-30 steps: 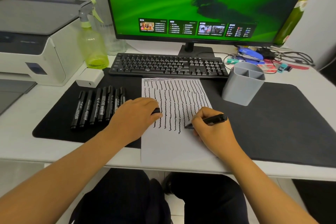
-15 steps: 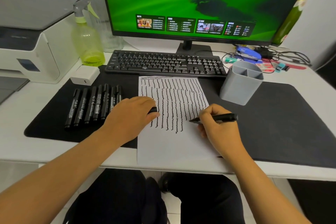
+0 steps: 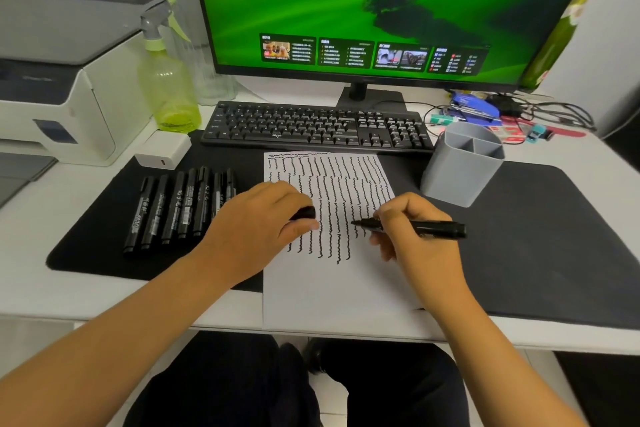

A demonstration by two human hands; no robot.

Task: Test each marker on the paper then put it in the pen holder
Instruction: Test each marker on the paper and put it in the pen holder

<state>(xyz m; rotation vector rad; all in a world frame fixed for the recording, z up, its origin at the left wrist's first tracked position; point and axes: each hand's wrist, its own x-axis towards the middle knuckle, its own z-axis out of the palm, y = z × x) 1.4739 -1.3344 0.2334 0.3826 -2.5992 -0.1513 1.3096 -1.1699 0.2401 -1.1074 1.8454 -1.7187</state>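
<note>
A white paper (image 3: 332, 291) covered with wavy black lines lies on the black desk mat. My right hand (image 3: 412, 236) grips an uncapped black marker (image 3: 433, 228), held level above the paper with its tip pointing left. My left hand (image 3: 263, 222) rests on the paper's left side, closed around the black marker cap (image 3: 304, 212). Several capped black markers (image 3: 180, 208) lie in a row on the mat to the left. The grey pen holder (image 3: 460, 173), divided into compartments, stands at the paper's upper right and looks empty.
A black keyboard (image 3: 315, 128) and a monitor (image 3: 374, 7) stand behind the paper. A green spray bottle (image 3: 169, 90), a white charger (image 3: 162, 154) and a printer (image 3: 52, 80) are at the left. Cables and a blue stapler (image 3: 474, 109) lie at the back right.
My right hand has lifted the marker tip off the paper and turned the marker level, moving slightly up and right. My left hand stays put with the cap.
</note>
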